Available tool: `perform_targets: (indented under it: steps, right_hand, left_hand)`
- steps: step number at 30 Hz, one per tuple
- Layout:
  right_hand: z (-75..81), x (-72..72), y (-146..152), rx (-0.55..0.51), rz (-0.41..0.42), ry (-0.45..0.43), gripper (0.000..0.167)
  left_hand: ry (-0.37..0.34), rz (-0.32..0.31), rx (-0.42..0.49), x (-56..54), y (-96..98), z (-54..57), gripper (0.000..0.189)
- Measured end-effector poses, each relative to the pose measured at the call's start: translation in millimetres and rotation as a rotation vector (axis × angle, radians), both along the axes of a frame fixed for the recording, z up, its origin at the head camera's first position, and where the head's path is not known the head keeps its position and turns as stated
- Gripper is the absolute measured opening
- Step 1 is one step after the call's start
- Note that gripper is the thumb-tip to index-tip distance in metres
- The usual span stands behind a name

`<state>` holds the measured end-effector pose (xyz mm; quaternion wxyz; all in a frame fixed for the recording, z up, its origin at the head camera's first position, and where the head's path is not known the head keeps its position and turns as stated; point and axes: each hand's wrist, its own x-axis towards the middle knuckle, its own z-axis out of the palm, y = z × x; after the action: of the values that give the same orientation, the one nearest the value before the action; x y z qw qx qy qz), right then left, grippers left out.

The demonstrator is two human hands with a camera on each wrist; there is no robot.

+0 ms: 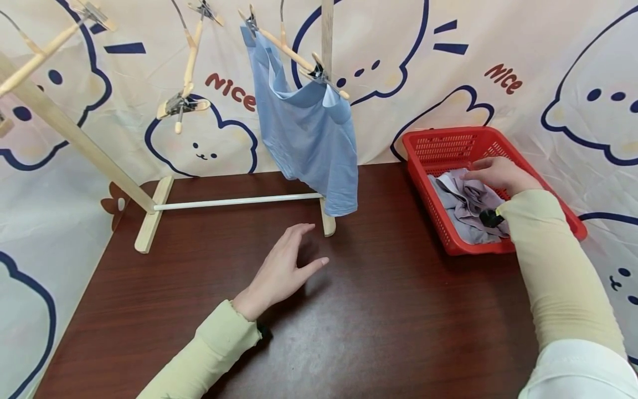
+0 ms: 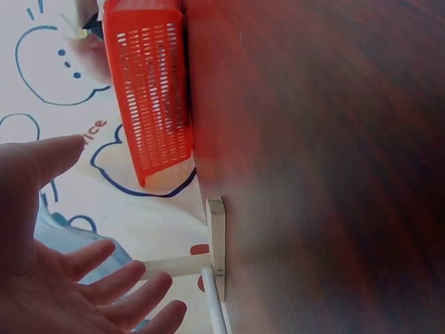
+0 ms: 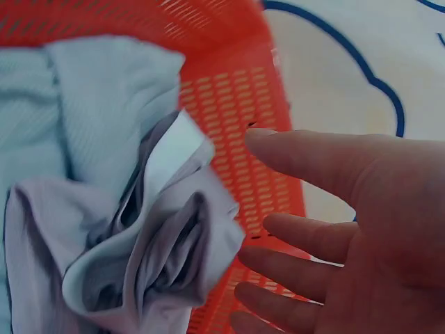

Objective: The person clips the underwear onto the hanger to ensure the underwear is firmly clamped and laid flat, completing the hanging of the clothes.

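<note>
My right hand [image 1: 503,173] hovers over the red basket [image 1: 433,216], fingers extended and holding nothing. Inside lie crumpled clothes: a mauve-grey garment [image 3: 167,243] on top and a light grey-blue ribbed one [image 3: 115,90] beside it. In the right wrist view the fingertips are close to the mauve-grey cloth; whether they touch it I cannot tell. Over the middle of the table my left hand [image 1: 279,269] is held with fingers and thumb apart, nothing between them. Light blue shorts [image 1: 309,122] hang by two clips from a wooden hanger [image 1: 286,50], above and beyond the left hand.
A wooden rack with an upright post [image 1: 80,133] and a white lower bar [image 1: 239,201] stands at the back left. Another clip hanger [image 1: 191,61] dangles bare beside the shorts. The dark brown table [image 1: 379,321] meets a printed cloth backdrop [image 1: 379,133].
</note>
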<state>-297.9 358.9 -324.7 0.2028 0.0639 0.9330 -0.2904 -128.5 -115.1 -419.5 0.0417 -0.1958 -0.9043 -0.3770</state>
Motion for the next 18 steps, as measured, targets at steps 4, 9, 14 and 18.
perform_targets:
  steps: [4,9,14,18]
  right_hand:
    - [-6.3,0.7,4,0.040,0.009,-0.013,0.090]
    - [-13.7,2.2,10,0.051,0.023,0.017,0.066]
    - [-17.3,2.4,10,0.038,0.043,0.007,0.035]
    - [-15.4,3.9,10,0.061,0.070,0.053,0.035]
  left_hand:
    - [-0.005,0.000,-0.010,0.4,1.8,-1.5,0.073]
    - [-0.008,0.001,-0.009,0.9,2.8,-2.8,0.073]
    - [-0.006,-0.006,-0.014,1.1,3.8,-3.1,0.072]
    - [-0.010,-0.011,-0.017,1.0,4.2,-2.9,0.071]
